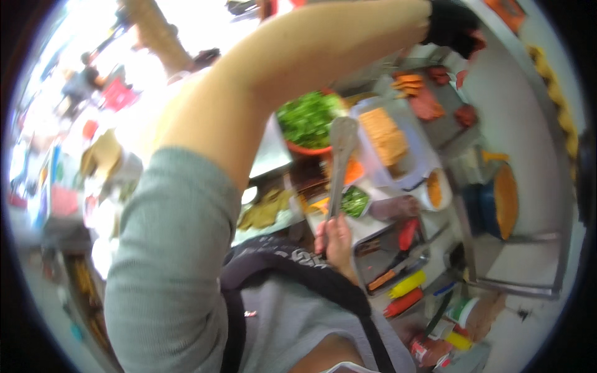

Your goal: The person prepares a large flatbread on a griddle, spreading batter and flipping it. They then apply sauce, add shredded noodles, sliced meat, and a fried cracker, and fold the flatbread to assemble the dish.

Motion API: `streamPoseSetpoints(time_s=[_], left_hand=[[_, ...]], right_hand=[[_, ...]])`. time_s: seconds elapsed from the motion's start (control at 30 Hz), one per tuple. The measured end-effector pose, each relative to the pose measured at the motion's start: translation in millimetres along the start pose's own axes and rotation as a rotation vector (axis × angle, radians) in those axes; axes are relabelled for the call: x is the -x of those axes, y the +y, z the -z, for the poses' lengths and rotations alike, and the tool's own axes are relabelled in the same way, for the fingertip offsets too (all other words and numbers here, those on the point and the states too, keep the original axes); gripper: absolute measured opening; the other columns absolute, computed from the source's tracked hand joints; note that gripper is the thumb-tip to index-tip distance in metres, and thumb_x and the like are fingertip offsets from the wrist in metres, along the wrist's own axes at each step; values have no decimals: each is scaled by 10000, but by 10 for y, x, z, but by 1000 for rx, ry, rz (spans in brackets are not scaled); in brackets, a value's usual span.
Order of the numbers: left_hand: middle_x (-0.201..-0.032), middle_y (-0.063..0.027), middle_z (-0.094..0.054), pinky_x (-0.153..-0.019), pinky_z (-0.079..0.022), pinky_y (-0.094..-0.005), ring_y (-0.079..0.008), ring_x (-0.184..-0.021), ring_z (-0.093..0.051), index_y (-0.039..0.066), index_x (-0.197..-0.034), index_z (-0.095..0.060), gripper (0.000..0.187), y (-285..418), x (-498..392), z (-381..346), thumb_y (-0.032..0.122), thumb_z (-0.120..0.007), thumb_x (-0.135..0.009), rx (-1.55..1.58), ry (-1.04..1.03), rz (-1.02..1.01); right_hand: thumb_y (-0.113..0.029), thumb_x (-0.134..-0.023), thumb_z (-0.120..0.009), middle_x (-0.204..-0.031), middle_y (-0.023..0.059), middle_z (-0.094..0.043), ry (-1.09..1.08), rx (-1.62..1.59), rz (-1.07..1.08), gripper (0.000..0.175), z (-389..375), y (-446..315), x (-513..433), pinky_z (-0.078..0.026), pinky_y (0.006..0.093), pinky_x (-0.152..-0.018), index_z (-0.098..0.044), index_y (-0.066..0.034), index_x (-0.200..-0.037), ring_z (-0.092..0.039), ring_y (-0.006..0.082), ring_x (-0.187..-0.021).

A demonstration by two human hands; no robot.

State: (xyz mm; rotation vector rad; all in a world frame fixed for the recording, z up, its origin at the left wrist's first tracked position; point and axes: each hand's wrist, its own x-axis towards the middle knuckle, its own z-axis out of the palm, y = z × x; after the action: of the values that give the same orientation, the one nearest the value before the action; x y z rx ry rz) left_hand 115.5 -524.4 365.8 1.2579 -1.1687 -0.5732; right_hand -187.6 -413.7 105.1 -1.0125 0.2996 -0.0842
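My left arm, in a grey-green sleeve, reaches across to the upper right. My left hand (452, 28), in a black glove, is above a griddle area; something reddish shows at its fingers, but blur hides whether it is held. My bare right hand (336, 240) grips metal tongs (343, 158) in front of my chest, their end pointing away from me. Beyond them are chopped greens (310, 119) in a red bowl and a clear plastic tub (410, 175) with a stack of orange-yellow slices (383, 135). Red meat pieces (425, 105) and orange slices (408, 85) lie on the dark surface at right.
A small container of greens (355, 201), a white tub (443, 198) and a blue container with orange-brown contents (505, 201) stand nearby. A metal tray (359, 254), a yellow bottle (406, 284) and a red bottle (403, 302) are at lower right. A blurred person (81, 86) is far left.
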Motion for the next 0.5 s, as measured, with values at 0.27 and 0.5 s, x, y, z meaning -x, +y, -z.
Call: streamPoseSetpoints(time_s=[0.27, 0.5], left_hand=[[-994, -119, -627, -820, -472, -282, -180, -949, -589, -42, -970, -580, 200, 649, 2744, 1129, 125, -479, -925, -16, -66, -43], [-997, -102, -622, -910, -422, -302, -217, -991, -581, -13, -928, -605, 182, 1224, 5009, 1107, 142, -514, -905, -552, 554, 145]], right_hand=[[-266, -966, -411, -701, 31, -523, -377, 187, -425, 396, -520, 130, -174, -360, 186, -380, -439, -5, -1262, -456, 68, -426], [-306, -968, -398, -679, 4, -494, -603, 85, -759, 404, -1678, 469, -688, -384, 205, -375, -456, -5, -1232, -446, 72, -418]])
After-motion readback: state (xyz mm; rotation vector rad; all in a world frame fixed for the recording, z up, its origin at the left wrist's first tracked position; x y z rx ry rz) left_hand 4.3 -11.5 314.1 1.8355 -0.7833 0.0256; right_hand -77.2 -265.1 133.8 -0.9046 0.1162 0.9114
